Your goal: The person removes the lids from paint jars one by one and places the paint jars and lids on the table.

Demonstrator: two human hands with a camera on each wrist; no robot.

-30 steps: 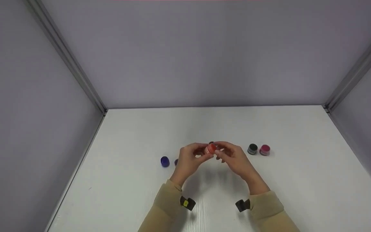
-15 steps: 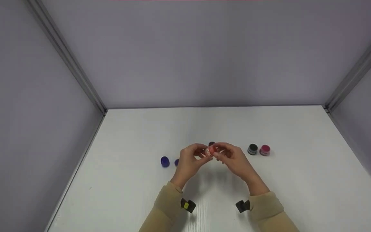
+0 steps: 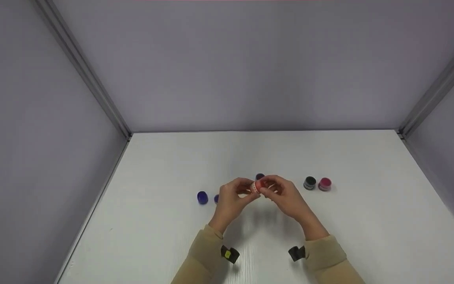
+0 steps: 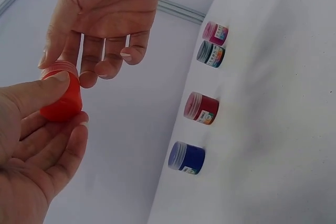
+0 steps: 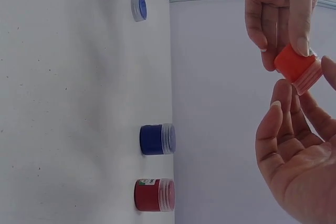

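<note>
Both hands are raised together above the white table (image 3: 172, 165), wrists apart and fingertips meeting. The left hand (image 3: 233, 197) pinches a small orange plastic jar (image 4: 62, 99) between thumb and curled fingers (its ribbed neck points toward the other hand). The right hand (image 3: 286, 195) has its fingers bent loosely at that neck; whether they actually hold it, I cannot tell. On the table stand a dark blue jar (image 4: 187, 157) and a red jar (image 4: 201, 108), side by side.
</note>
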